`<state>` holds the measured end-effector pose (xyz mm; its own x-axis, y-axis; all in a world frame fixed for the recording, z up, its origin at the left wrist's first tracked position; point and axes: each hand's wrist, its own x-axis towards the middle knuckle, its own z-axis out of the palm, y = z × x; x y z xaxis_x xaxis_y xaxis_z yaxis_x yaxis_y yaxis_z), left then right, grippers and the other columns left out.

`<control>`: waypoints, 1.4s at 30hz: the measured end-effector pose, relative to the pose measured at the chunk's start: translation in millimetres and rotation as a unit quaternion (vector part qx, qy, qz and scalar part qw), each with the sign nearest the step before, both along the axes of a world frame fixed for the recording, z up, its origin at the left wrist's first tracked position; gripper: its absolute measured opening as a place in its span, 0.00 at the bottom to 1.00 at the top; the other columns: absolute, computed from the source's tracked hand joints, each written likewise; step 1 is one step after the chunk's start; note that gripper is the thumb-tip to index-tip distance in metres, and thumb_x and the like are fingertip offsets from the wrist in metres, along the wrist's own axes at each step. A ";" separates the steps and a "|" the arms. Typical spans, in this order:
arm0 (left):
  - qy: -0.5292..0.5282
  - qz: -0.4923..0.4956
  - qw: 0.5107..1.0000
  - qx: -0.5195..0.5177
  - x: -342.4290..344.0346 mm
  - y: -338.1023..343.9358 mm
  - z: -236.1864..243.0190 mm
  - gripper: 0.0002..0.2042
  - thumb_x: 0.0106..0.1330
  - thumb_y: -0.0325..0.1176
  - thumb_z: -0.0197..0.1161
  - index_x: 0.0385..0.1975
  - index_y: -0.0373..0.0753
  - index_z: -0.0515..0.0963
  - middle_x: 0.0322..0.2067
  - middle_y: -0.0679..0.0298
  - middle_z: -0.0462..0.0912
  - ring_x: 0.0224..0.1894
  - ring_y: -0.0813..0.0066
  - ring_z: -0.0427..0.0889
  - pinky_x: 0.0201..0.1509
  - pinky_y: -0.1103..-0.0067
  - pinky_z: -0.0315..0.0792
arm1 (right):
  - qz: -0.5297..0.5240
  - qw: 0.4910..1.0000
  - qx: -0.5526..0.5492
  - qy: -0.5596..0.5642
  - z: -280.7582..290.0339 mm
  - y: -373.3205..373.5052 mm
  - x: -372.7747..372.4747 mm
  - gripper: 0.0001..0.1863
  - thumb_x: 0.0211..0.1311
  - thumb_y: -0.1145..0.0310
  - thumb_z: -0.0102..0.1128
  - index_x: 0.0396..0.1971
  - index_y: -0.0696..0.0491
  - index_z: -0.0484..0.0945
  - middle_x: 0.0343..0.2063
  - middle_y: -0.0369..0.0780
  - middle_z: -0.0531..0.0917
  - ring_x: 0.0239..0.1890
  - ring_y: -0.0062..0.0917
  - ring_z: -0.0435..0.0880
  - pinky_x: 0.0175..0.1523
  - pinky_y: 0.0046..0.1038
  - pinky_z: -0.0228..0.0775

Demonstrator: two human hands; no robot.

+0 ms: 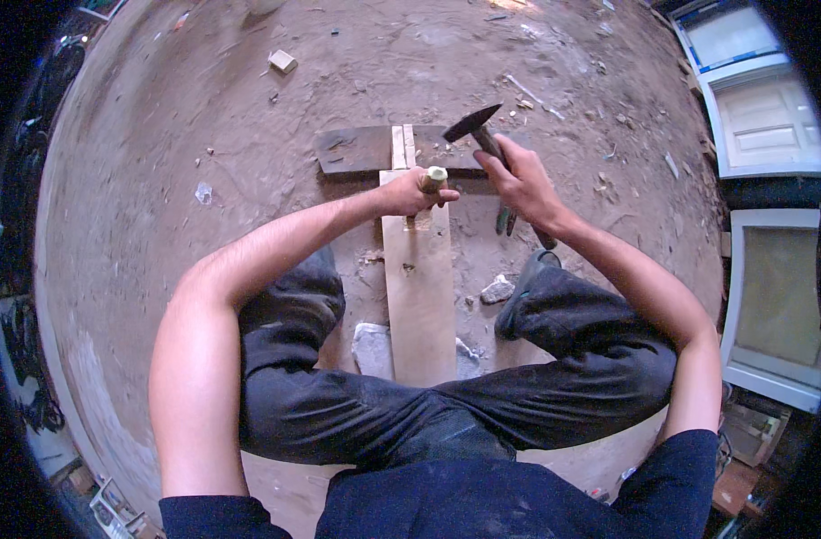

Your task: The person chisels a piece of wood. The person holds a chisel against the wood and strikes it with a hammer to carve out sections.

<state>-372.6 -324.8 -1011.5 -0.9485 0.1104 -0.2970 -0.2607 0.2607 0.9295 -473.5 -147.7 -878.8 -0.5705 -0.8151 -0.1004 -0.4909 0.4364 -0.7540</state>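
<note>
The left hand (406,192) grips a round-handled tool (435,176) over a flat, pale wooden board (418,296) between the legs (590,382); the right hand (523,186) holds a hammer (473,123), its dark head wedge-shaped. The dirt floor (239,135) is rough.

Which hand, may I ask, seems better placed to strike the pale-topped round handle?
Probably the right hand: it holds the dark-headed hammer; the left hand grips that handle over the pale wooden board.
</note>
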 end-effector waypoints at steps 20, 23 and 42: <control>0.042 0.041 0.998 0.003 -0.1 4.8 -5.0 0.18 0.64 0.46 0.63 0.19 0.40 0.73 0.17 0.72 0.71 0.22 0.83 0.70 0.26 0.79 0.65 | 0.019 0.999 0.026 0.024 5.8 -4.0 -3.4 0.15 0.65 0.62 0.51 0.38 0.60 0.73 0.27 0.54 0.79 0.32 0.45 0.81 0.36 0.39 0.69; 0.010 0.041 0.999 0.015 -0.2 -0.6 -13.1 0.17 0.63 0.45 0.64 0.20 0.39 0.74 0.17 0.72 0.71 0.22 0.83 0.70 0.26 0.79 0.65 | 0.033 0.999 -0.020 -0.007 -2.3 -5.0 1.8 0.15 0.65 0.61 0.52 0.39 0.60 0.73 0.26 0.56 0.78 0.32 0.47 0.81 0.36 0.40 0.69; 0.031 0.054 0.998 0.025 0.4 4.8 -25.2 0.18 0.64 0.47 0.63 0.21 0.39 0.74 0.16 0.74 0.69 0.20 0.84 0.67 0.21 0.80 0.62 | 0.011 0.997 -0.066 -0.046 4.2 -2.3 7.1 0.13 0.65 0.64 0.52 0.42 0.59 0.71 0.27 0.56 0.78 0.29 0.48 0.78 0.36 0.38 0.69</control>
<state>-372.2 -320.0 -1036.6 -0.9720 0.0200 -0.2342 -0.2265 0.1866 0.9560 -466.4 -150.0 -874.6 -0.5462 -0.8366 -0.0422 -0.4248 0.3201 -0.8468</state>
